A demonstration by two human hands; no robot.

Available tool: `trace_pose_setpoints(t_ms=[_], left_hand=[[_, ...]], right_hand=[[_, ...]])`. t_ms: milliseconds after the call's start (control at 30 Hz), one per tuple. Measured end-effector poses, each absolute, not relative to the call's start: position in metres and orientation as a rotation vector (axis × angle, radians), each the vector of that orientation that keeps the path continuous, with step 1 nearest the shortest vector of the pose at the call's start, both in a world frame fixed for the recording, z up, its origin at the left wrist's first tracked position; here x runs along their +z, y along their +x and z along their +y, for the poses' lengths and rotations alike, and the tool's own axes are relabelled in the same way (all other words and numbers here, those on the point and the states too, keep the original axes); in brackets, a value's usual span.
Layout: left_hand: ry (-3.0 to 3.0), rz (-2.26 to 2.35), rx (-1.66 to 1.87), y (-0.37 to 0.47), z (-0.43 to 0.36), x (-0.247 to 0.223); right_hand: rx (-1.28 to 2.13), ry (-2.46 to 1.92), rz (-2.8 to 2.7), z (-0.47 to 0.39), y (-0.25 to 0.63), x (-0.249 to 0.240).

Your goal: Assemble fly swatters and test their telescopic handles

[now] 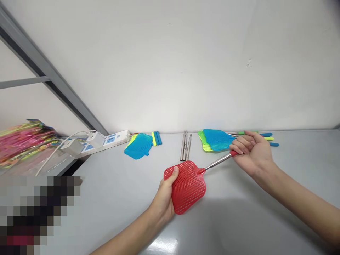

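Observation:
My left hand [167, 198] grips the left side of a red perforated swatter head [190, 187], thumb on top. A metal rod [218, 161] runs from its neck up to a red handle end, which my right hand [248, 148] holds with curled fingers. Behind my right hand lie swatters with blue and green-yellow heads [216, 140], their handles partly hidden by it. Several loose metal rods [184, 146] lie at the middle back. Farther left are loose blue and yellow heads [139, 145] and short blue and yellow handles [156, 138].
A white power strip [113, 139] with plugged-in adapters [95, 140] and cables runs along the back left. Beyond it, bagged pink and yellow items [26, 141] are piled up. A white wall [186, 71] stands behind the grey table [119, 191]. The lower left corner is pixelated.

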State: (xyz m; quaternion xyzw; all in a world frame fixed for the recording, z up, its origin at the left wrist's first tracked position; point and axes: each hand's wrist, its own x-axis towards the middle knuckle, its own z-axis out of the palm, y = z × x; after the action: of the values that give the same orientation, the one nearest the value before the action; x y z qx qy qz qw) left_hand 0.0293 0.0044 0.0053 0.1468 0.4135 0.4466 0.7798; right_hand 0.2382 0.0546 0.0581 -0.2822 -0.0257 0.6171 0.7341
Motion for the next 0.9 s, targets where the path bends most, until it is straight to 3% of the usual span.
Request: trace_pose_setpoints(t_ms=[900], left_hand=[[0.39, 1.086, 1.005, 0.029, 0.001, 0.004]], right_hand=[[1.297, -0.632, 0.016, 0.045, 0.226, 0.034]])
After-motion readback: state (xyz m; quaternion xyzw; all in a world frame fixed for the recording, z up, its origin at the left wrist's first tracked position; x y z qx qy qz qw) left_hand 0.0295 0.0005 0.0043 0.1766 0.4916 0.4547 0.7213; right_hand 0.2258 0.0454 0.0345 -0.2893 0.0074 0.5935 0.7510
